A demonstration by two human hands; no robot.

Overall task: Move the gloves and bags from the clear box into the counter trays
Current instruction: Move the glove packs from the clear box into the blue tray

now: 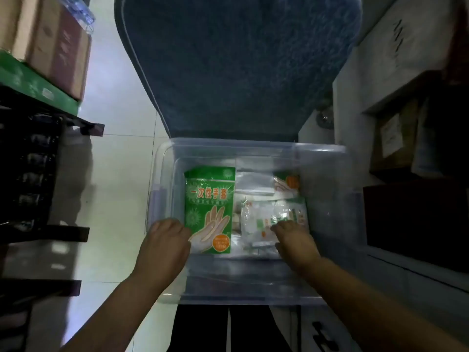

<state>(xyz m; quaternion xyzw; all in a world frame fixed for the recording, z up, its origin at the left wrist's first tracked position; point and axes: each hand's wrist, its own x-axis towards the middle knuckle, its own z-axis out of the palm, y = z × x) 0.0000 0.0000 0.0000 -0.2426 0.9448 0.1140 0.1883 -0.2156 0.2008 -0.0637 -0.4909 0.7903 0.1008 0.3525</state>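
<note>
A clear plastic box (322,158) stands on the floor in front of me. Inside on the left lies a green pack of disposable gloves (209,199) with a hand printed on it. To its right is a pile of clear bag packs (269,217), and another glove pack (288,182) peeks out behind. My left hand (166,246) is inside the box and holds the lower left edge of the green glove pack. My right hand (295,243) rests on the bag packs, fingers curled over their near edge; whether it grips them is unclear.
A blue mat (238,67) lies on the tiled floor beyond the box. A dark shelf rack (38,174) with cartons (48,47) stands at the left. Cardboard boxes and a dark cabinet (416,219) fill the right. My legs are below the box.
</note>
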